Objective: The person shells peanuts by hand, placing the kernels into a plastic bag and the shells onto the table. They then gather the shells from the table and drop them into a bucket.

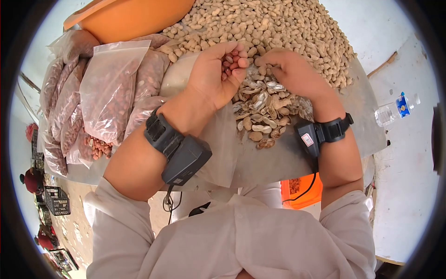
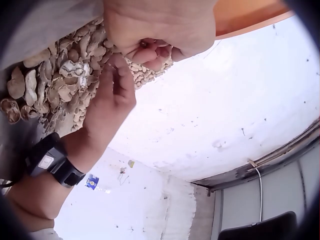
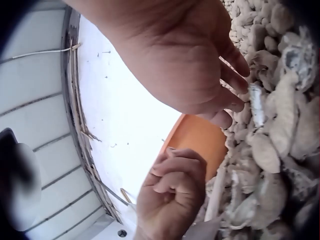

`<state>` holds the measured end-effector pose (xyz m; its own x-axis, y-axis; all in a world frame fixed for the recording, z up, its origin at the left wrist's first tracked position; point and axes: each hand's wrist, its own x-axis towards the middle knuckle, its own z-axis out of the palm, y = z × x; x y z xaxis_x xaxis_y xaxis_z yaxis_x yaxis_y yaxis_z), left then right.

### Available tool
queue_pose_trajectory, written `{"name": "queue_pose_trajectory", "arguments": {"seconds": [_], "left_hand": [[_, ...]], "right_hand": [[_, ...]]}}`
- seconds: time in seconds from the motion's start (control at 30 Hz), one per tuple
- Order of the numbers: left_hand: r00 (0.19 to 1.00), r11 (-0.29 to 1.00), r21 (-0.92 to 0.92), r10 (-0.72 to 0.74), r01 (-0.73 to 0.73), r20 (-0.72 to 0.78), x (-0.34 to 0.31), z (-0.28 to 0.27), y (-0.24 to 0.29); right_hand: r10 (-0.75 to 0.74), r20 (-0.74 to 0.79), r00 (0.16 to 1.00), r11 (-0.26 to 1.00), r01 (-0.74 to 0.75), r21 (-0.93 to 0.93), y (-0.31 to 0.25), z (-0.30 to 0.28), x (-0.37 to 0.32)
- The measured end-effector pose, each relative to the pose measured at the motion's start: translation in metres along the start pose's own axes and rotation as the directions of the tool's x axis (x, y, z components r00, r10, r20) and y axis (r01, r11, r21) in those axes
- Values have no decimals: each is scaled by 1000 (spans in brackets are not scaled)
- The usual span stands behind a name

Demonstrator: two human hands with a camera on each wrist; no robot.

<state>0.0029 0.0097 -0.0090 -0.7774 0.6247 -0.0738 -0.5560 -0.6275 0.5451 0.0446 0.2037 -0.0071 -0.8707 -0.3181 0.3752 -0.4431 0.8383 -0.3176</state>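
Over the shell pile (image 1: 262, 116), left hand (image 1: 216, 74) cupped around kernels (image 1: 231, 63); right hand (image 1: 290, 72) grip unclear, fingertips hidden.

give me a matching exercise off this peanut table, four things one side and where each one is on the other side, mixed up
Things:
1. red peanut kernels
2. empty peanut shells
3. orange basin
4. plastic water bottle

Places:
A. lying off the table, to its right
B. cupped in the left hand
C. at the far end of the table, left of the unshelled peanut heap
D. heaped on the table just under the right hand

Pairs: 1-B, 2-D, 3-C, 4-A
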Motion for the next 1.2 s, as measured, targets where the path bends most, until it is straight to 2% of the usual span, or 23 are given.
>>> {"name": "queue_pose_trajectory", "arguments": {"seconds": [0.03, 0.13, 0.23, 0.43, 0.53, 0.63, 0.67, 0.73, 0.83, 0.97, 1.2], "left_hand": [[1000, 1000, 13, 12, -12, -10, -1, 1, 0], [1000, 1000, 31, -1, 0, 8, 1, 0, 0], [999, 1000, 25, -16, 15, 31, 2, -4, 1], [996, 999, 47, -20, 17, 83, 2, -4, -1], [992, 997, 77, -10, 1, 122, 1, -3, -1], [990, 996, 94, -15, 2, 140, 0, -3, -1], [989, 995, 101, -12, -3, 146, 1, -5, -1], [987, 993, 118, -3, -16, 159, 2, -7, -2], [995, 965, 241, 93, -100, 37, -5, 2, -7], [987, 918, 364, 138, -157, 79, -8, 8, -12], [941, 807, 484, 299, -337, 157, -9, 9, -12]], "right_hand": [[-98, -51, 994, 987, 90, -136, 4, 6, -1], [17, 26, 1000, 985, -13, -170, 6, 12, 1], [55, 32, 998, 975, -47, -218, 3, 12, 2], [8, 47, 999, 967, 4, -254, 4, 13, 4], [99, 13, 995, 978, -95, -187, 4, 14, 5], [168, -133, 977, 980, -151, 127, 5, 14, 8], [226, -113, 968, 916, -172, 362, 5, 12, 8], [313, -38, 949, 632, -178, 755, 3, 8, 8], [281, 5, 960, 167, -54, 985, -15, 7, 6], [289, -18, 957, 87, -7, 996, -23, 10, 6], [277, -62, 959, 178, 12, 984, -33, 3, 3]]}}
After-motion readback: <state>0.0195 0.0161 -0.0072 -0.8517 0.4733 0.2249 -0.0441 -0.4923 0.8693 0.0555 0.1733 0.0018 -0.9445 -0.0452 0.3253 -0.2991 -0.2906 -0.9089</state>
